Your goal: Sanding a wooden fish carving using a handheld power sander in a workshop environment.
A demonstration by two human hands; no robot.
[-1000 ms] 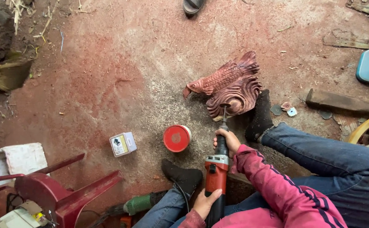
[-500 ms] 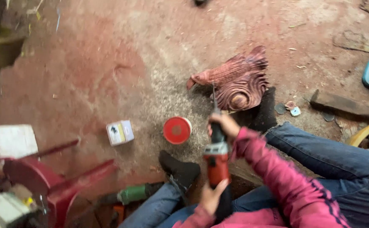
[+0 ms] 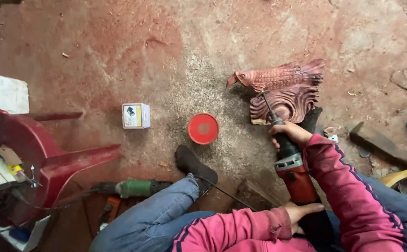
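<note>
Left hand (image 3: 301, 215): closed on the rear of the red grinder (image 3: 296, 172), low in view, near the lap.
Right hand (image 3: 291, 134): wrapped round the grinder's black neck, ahead of the left; hands apart along the tool.
Green tool (image 3: 136, 188): lying on the floor beside the left leg.
Red chair (image 3: 40, 154): tipped over at left.
Red lid (image 3: 203, 128): flat on the floor near the sock foot; contents cannot tell.
Small box (image 3: 136, 115): left of the lid, shut.
Carving (image 3: 282, 88): reddish wooden fish, just beyond the right hand, the grinder's thin bit touching it.
Plank (image 3: 380, 147): far right.
</note>
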